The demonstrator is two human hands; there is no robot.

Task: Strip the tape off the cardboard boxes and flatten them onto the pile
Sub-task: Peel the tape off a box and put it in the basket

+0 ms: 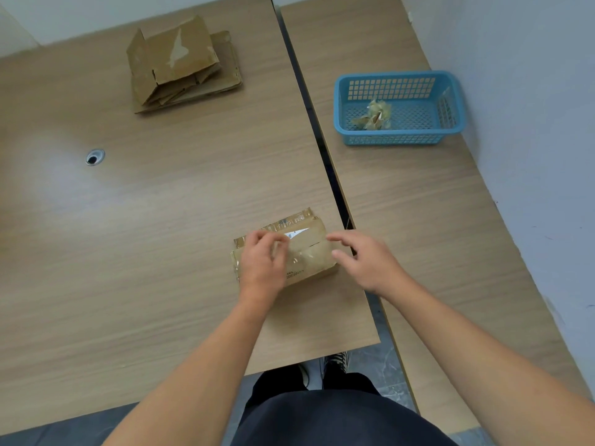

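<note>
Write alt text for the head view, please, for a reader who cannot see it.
A person's left hand pinches clear tape on a box on a table, while the right hand hovers open beside it. Farther back lies a pile of flattened cardboard; a blue basket on the adjoining table holds tape scraps.

Counter [161, 252], left: pale wood-grain laminate top, broad, with a glare patch towards its left side; round metal-rimmed cable grommet [94, 157] set into it, dark inside.
Counter, right [418, 220]: same wood-grain finish, running alongside the first; a narrow dark gap [325, 162] parts the two.
Basket [392, 140]: blue plastic, rectangular, lattice walls and perforated floor; stands on the right counter near the wall.
Wall [531, 123]: plain, pale blue-grey, bordering the right counter.
Floor [383, 362]: grey mottled tile, seen below the counter edges.
Shoes [336, 362]: dark, light laces, on the floor; dark garment [322, 420] at bottom centre.
</note>
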